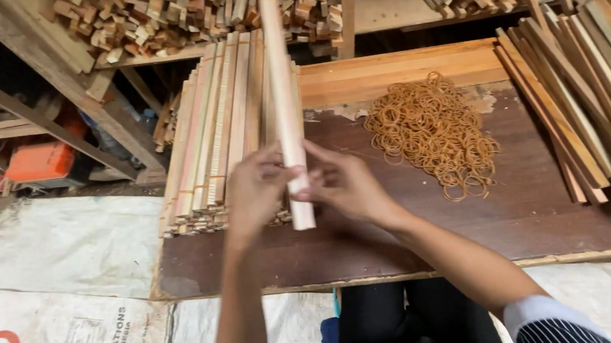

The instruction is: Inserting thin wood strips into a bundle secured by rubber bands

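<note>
Left hand (253, 189) and right hand (346, 186) are grasping a pale wooden stick (285, 101) with clenched fingers, just left of the rubber-band pile (432, 134) on the desk (424, 235).

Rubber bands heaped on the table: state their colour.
The rubber bands are tan-orange, seen clearest in the head view.
</note>
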